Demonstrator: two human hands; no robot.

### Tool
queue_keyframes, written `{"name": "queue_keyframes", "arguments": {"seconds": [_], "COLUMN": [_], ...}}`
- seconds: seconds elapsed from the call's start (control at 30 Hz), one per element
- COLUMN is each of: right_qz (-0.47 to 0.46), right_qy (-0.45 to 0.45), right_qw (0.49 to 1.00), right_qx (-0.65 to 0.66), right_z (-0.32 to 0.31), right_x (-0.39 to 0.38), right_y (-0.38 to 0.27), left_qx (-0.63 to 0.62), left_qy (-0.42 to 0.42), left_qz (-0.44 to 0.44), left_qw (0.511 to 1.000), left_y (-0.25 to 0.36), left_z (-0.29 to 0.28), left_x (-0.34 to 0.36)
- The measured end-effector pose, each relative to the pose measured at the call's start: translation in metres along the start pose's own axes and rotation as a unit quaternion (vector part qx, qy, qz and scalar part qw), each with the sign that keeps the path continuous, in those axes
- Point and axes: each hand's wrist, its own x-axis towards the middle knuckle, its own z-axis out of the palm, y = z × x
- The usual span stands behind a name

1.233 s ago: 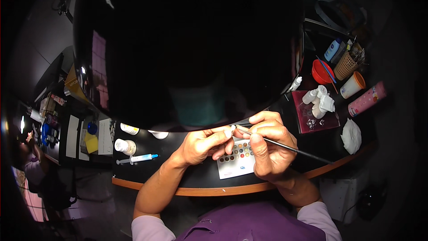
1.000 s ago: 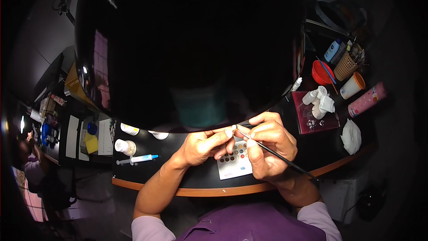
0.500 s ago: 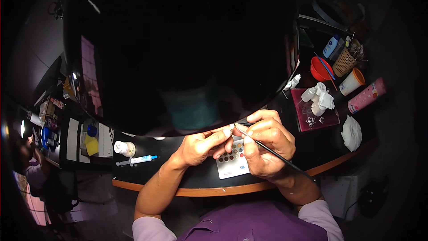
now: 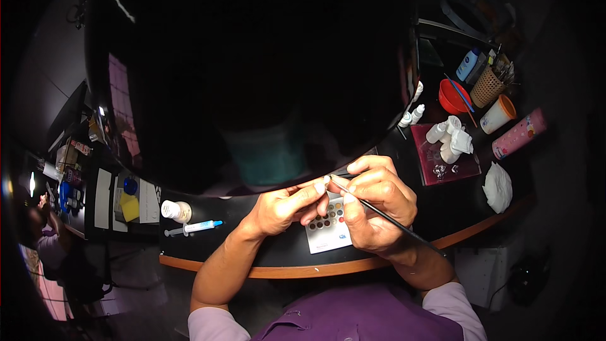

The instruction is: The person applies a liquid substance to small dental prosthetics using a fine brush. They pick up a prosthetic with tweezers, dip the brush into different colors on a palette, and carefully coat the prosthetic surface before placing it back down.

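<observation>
My right hand [image 4: 384, 205] holds a thin black-handled paintbrush [image 4: 401, 227] like a pen, its tip angled up and left toward my left fingers. My left hand [image 4: 281, 209] is closed in a pinch, thumb against forefinger, around something small and pale at the brush tip. That piece is too small and covered to name. Both hands meet just below the edge of a big glossy black shape [image 4: 265, 76]. Under them lies a white palette card [image 4: 323, 243] with rows of small round coloured spots, partly covered by my fingers.
Left on the black desk are a white-capped jar [image 4: 180, 211] and a syringe [image 4: 201, 227]. To the right stand a red bowl [image 4: 451, 100], a woven brush holder [image 4: 486, 88], white bottles on a magenta box [image 4: 429, 173], and crumpled tissue [image 4: 498, 189]. Another person [image 4: 47, 227] sits far left.
The glossy black shape has shifted slightly left in view. My hands and the paintbrush stay almost where they were, with the brush tip still at my left fingers.
</observation>
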Motion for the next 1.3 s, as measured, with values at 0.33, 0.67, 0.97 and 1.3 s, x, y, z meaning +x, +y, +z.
{"name": "queue_keyframes", "arguments": {"seconds": [0.33,0.67,0.97,1.3], "right_qz": [-0.003,-0.001,-0.001,-0.005], "right_qy": [-0.001,-0.009,-0.002,-0.008], "right_qw": [1.000,1.000,1.000,1.000], "right_qx": [-0.002,-0.002,0.000,0.001], "right_z": [-0.0002,-0.0010,-0.0011,-0.0009], "right_x": [0.0008,0.0012,0.0012,0.0020], "right_y": [0.0001,0.0003,-0.0009,-0.0008], "left_qx": [0.005,0.002,0.002,0.000], "left_qy": [-0.001,0.004,0.002,0.002], "left_qz": [0.001,-0.005,0.000,-0.001], "left_qw": [1.000,1.000,1.000,1.000], "left_y": [-0.0004,0.0006,-0.0002,-0.0010], "left_z": [-0.0009,0.0000,-0.0004,-0.0013], "left_x": [0.0004,0.0003,0.0000,0.0003]}}
